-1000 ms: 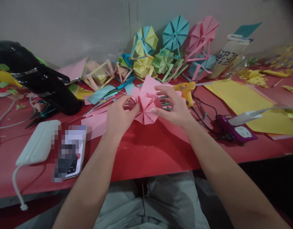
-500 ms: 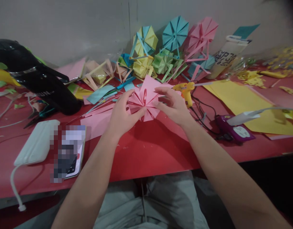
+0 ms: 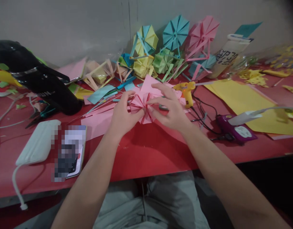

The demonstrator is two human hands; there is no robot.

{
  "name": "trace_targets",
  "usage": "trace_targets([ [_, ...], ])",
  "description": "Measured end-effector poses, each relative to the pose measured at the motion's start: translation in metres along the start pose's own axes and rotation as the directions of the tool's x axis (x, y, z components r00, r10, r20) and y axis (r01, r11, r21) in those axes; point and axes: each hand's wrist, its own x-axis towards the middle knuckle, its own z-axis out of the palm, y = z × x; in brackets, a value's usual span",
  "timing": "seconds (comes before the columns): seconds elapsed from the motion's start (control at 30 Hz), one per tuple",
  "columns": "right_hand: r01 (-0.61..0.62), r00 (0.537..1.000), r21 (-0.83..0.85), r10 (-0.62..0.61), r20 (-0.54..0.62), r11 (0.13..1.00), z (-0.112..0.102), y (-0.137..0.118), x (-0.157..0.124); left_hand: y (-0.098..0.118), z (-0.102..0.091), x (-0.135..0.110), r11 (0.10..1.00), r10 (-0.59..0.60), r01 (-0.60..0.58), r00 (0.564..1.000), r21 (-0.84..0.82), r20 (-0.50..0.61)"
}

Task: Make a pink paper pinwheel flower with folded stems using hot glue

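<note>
A pink pleated paper fan (image 3: 141, 106) sits between both hands over the red table (image 3: 146, 152). My left hand (image 3: 122, 116) pinches its left side, thumb near the centre. My right hand (image 3: 169, 109) pinches the right side, fingers curled over the folds. Loose pink paper sheets (image 3: 96, 122) lie under and behind the hands.
Finished paper umbrellas (image 3: 160, 47) in several colours are piled at the wall. A yellow glue gun (image 3: 186, 90) lies right of my hands, a purple device (image 3: 234, 130) with cables farther right on yellow paper (image 3: 246, 101). A black helmet (image 3: 34, 76), white power bank (image 3: 39, 141) and phone (image 3: 70, 152) lie left.
Both hands have pressed the pink fan's pleats closer together, so it looks smaller and more gathered than a second ago. My right hand has moved in over its centre.
</note>
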Motion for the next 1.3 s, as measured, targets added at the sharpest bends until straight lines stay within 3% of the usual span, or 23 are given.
trace_targets([
  [0.27,0.041,0.998,-0.045,-0.039,0.046,0.998,0.003,-0.003,0.0,0.0,0.003,0.001,0.994,0.017,-0.016,1.0,0.112,-0.006],
  [0.73,0.001,0.998,-0.17,0.009,0.059,0.985,0.005,-0.012,0.002,0.002,0.006,0.004,0.995,-0.072,0.076,0.996,0.066,-0.054],
  [1.3,-0.012,0.998,-0.281,0.027,0.051,0.96,0.011,-0.015,0.016,0.001,0.006,0.004,0.994,-0.058,0.065,0.995,0.088,-0.077],
])
